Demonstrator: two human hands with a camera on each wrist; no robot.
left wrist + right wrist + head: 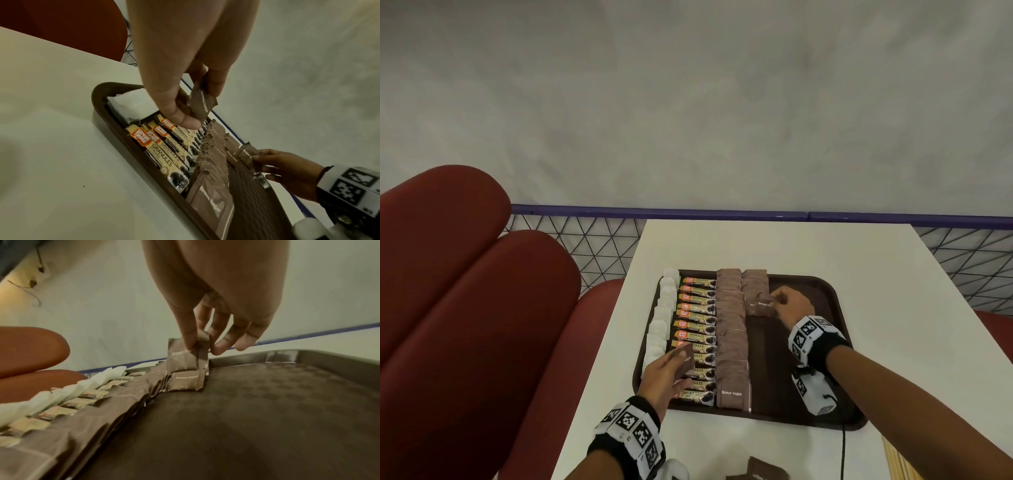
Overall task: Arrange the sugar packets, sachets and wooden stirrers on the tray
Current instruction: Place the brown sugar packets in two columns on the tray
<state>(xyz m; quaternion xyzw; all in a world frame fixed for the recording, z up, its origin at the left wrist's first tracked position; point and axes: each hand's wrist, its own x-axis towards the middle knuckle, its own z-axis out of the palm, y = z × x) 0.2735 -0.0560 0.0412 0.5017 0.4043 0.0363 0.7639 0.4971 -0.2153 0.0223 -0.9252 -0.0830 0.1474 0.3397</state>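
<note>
A dark brown tray (835,346) lies on the white table. It holds a column of white packets (662,315), a column of coffee granule sachets (697,337) and a full column of brown sugar packets (731,339). A second, short brown sugar column (755,282) begins at the far end. My right hand (789,305) pinches a brown sugar packet (186,356) at the near end of that short column, tilted over the last packet laid there. My left hand (664,375) holds another brown sugar packet (202,103) above the sachets at the tray's near left.
More brown sugar packets (763,472) lie on the table at the near edge, and wooden stirrers (899,460) lie at the near right. A red padded seat (465,291) stands left of the table (808,246). The tray's right half (277,410) is bare.
</note>
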